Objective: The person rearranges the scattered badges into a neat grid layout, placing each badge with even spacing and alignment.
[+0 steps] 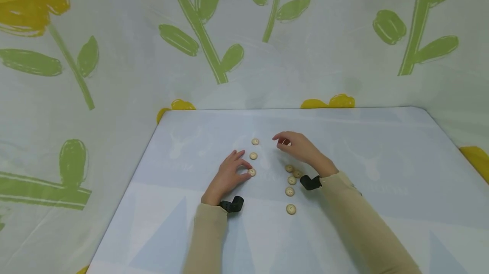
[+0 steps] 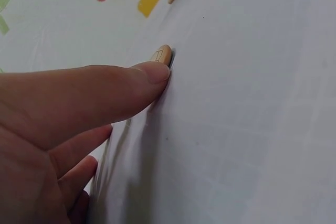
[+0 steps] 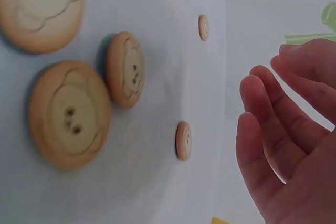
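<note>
A big pale cloth (image 1: 126, 87) is behind the table (image 1: 374, 138), and its yellow flowers (image 1: 57, 0) are partly cut off at the edges. The near end of the table is cut off too. Two tan sleeves (image 1: 366, 227) run out of the bottom, so we can't see all of the arms. The right hand (image 1: 299, 144) is up above the table, with its fingers loosely bent and a little gap between the tips. The left hand (image 1: 227, 174) pinches the near button (image 1: 251, 172) in a line of three; its thumb and pointing finger are close together. From the left wrist, the thumb hides much of that button and the pointing finger. Each wrist has a black piece (image 1: 232, 204) on it. Five more round buttons (image 1: 291, 209) lie near the right wrist, three of them bunched up. From that wrist, one is cut off in the corner.
</note>
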Tool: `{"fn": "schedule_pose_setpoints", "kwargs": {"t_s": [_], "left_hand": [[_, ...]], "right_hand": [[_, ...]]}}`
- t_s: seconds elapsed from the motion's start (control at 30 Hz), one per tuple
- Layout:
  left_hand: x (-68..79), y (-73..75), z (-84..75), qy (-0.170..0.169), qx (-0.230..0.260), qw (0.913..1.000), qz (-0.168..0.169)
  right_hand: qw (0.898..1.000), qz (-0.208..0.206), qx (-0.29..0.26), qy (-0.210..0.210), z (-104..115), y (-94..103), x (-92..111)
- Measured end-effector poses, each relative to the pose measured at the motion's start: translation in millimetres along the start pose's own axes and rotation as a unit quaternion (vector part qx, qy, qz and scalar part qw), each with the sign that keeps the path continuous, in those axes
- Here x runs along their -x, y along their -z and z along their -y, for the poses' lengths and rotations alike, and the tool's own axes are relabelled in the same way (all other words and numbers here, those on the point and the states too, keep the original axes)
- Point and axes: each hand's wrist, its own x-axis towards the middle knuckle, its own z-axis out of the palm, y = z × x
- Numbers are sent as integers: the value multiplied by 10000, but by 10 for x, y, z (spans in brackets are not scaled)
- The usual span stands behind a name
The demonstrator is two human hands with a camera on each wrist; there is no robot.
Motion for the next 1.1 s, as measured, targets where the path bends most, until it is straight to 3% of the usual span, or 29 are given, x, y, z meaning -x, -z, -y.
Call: {"fn": "schedule_pose_setpoints", "kwargs": {"t_s": [0.53, 0.77, 1.1], "left_hand": [[-9, 44, 42, -64, -35, 10000, -42], [-28, 23, 60, -78, -48, 10000, -4], [-38, -7, 58, -77, -12, 10000, 19]], "right_hand": [[9997, 6, 38, 248, -35, 109, 437], [9996, 50, 96, 247, -104, 71, 543], [9994, -78, -129, -327, -156, -35, 599]]}}
